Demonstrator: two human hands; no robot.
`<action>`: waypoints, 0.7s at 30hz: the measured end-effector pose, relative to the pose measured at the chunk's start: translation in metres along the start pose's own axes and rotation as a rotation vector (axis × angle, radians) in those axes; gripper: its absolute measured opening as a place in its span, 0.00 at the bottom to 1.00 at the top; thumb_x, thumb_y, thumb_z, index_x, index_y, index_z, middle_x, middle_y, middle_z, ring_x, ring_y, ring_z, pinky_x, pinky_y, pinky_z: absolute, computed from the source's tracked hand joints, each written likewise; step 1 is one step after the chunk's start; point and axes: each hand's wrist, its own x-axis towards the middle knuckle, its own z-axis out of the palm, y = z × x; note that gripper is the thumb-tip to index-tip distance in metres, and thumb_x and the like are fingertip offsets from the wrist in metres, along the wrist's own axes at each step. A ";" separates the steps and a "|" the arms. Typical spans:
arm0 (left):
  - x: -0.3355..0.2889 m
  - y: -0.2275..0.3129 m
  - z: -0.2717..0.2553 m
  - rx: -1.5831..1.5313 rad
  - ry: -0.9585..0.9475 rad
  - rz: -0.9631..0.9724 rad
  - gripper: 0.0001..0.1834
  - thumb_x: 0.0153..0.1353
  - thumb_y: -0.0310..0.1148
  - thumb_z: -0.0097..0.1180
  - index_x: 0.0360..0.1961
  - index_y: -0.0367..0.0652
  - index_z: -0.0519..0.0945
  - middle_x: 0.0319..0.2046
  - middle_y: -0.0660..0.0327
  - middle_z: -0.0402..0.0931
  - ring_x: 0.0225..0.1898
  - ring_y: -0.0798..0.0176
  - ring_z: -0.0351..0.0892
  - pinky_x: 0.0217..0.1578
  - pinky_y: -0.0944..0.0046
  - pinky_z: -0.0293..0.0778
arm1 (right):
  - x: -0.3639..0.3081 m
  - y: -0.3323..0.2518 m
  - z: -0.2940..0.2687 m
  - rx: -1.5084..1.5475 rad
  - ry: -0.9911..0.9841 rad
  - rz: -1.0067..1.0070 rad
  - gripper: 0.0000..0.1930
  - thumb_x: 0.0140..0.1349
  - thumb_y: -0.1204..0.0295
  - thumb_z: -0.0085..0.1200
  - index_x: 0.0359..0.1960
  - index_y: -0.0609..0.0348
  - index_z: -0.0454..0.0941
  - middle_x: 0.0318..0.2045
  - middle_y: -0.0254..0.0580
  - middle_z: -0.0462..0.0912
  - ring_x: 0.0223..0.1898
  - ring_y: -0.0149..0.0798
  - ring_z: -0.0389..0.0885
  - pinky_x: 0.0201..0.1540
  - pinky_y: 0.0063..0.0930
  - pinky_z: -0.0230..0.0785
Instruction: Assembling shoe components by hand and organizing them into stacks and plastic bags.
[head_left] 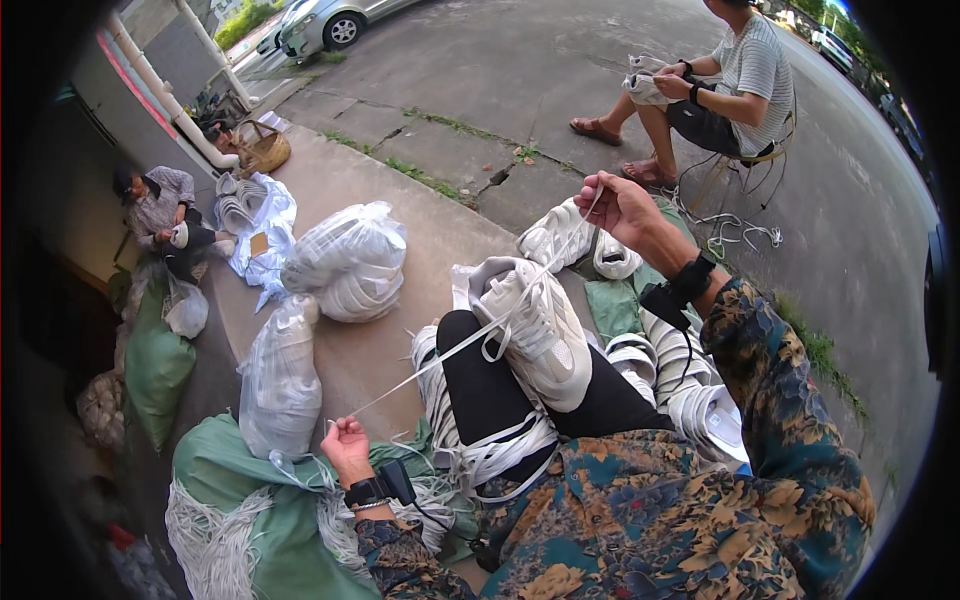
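A white sneaker lies across my thighs, its opening turned away from me. A white shoelace runs through its upper eyelets and stretches out to both sides. My left hand, low on the left, is closed on one end of the lace. Raised at the upper right, my right hand pinches the other end between thumb and fingers. A bundle of loose white laces lies over my left thigh beside the shoe.
More white laces hang over a green sack at my left. Bagged shoes stand ahead; stacked shoe uppers lie at my right. One person sits on a chair ahead right, another far left, each handling a shoe.
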 end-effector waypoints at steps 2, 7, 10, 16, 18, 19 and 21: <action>-0.013 -0.002 -0.003 0.074 -0.036 0.016 0.10 0.63 0.36 0.42 0.28 0.43 0.69 0.20 0.61 0.70 0.25 0.61 0.71 0.24 0.66 0.68 | 0.000 0.004 0.002 -0.009 -0.008 0.008 0.11 0.64 0.65 0.39 0.33 0.59 0.72 0.27 0.39 0.78 0.33 0.39 0.79 0.40 0.33 0.70; -0.098 -0.068 0.087 0.501 -0.438 0.012 0.12 0.55 0.35 0.56 0.33 0.41 0.68 0.14 0.64 0.68 0.14 0.66 0.70 0.14 0.71 0.64 | -0.001 0.010 0.016 -0.079 -0.058 0.032 0.12 0.64 0.64 0.40 0.33 0.58 0.72 0.28 0.38 0.78 0.33 0.38 0.78 0.40 0.33 0.70; -0.133 -0.121 0.131 0.939 -0.799 -0.031 0.17 0.53 0.29 0.57 0.42 0.33 0.69 0.14 0.66 0.67 0.11 0.72 0.67 0.09 0.77 0.59 | -0.005 0.005 0.014 -0.081 -0.071 0.006 0.12 0.64 0.64 0.40 0.32 0.58 0.73 0.28 0.39 0.79 0.34 0.38 0.79 0.40 0.32 0.69; -0.125 -0.144 0.148 1.526 -0.970 0.155 0.10 0.49 0.26 0.56 0.35 0.37 0.75 0.12 0.67 0.69 0.10 0.75 0.65 0.10 0.73 0.60 | -0.002 -0.023 -0.016 -0.071 -0.015 -0.055 0.10 0.63 0.64 0.42 0.31 0.54 0.73 0.27 0.35 0.79 0.35 0.34 0.79 0.38 0.27 0.66; -0.125 -0.131 0.152 1.460 -0.939 0.213 0.10 0.48 0.25 0.55 0.34 0.39 0.76 0.12 0.66 0.70 0.10 0.74 0.66 0.12 0.72 0.61 | -0.001 -0.047 -0.026 -0.094 0.040 -0.199 0.09 0.63 0.65 0.42 0.30 0.54 0.73 0.27 0.35 0.79 0.34 0.33 0.79 0.35 0.23 0.65; -0.127 -0.134 0.159 1.404 -1.020 0.246 0.09 0.49 0.25 0.54 0.35 0.38 0.75 0.12 0.68 0.69 0.10 0.76 0.65 0.11 0.74 0.60 | -0.010 -0.069 -0.035 -0.090 0.040 -0.267 0.09 0.63 0.65 0.43 0.31 0.55 0.73 0.26 0.35 0.79 0.33 0.33 0.79 0.35 0.22 0.66; -0.125 -0.137 0.166 1.356 -1.072 0.286 0.09 0.51 0.25 0.53 0.35 0.37 0.74 0.13 0.69 0.67 0.10 0.77 0.64 0.10 0.76 0.59 | -0.008 -0.096 -0.047 -0.048 0.019 -0.349 0.09 0.63 0.66 0.43 0.31 0.56 0.73 0.26 0.35 0.79 0.33 0.33 0.79 0.34 0.22 0.67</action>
